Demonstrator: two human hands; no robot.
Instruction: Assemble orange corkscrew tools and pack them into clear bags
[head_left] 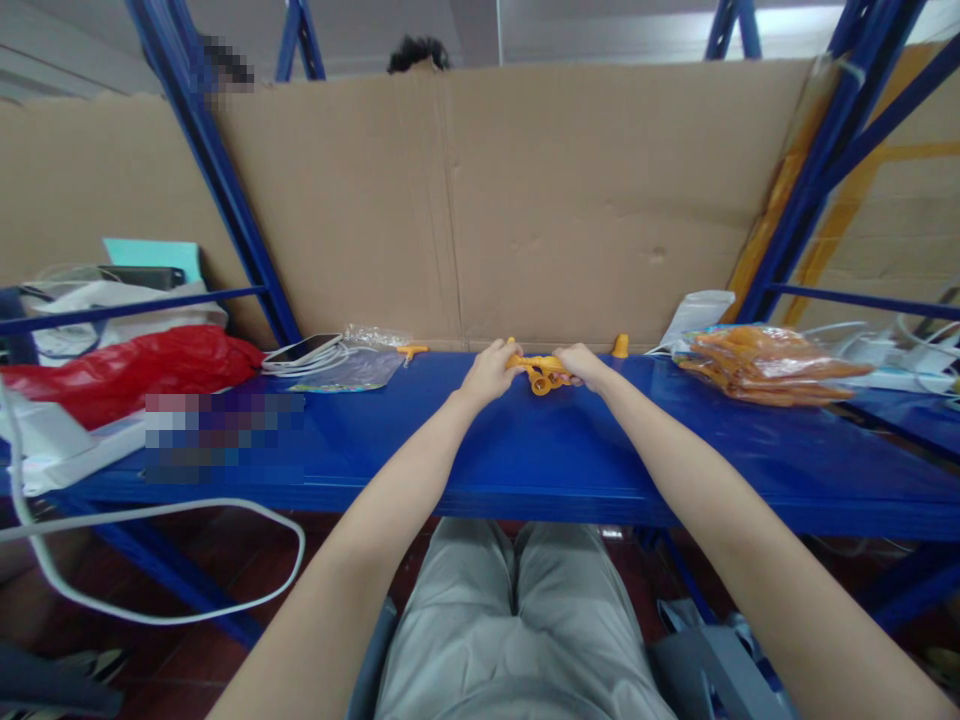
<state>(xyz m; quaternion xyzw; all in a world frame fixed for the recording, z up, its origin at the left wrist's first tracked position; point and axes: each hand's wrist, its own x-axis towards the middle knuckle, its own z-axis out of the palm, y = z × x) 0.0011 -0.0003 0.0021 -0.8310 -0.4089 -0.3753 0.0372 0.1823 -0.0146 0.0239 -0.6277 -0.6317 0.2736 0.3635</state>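
Near the back of the blue shelf, both my hands grip a yellow-orange plastic piece (542, 380) with round, wheel-like parts on its near side; its exact kind is not clear. My left hand (491, 371) has its fingers closed on the left end, where a small yellow tip pokes up by the fingers. At the right end, my right hand (583, 364) is closed on the piece, the fingertips partly hidden. A small orange cone-like part (620, 346) stands to the right, against the cardboard. Farther left, an orange T-shaped part (412, 351) lies beside a clear plastic bag (352, 369).
The blue shelf (555, 470) has a cardboard panel (585, 200) behind it. Orange plastic packets (765, 365) lie at right. At left are coiled white cables (311, 357), a phone and a red plastic bag (165, 365). A white cable (296, 560) loops below the front edge.
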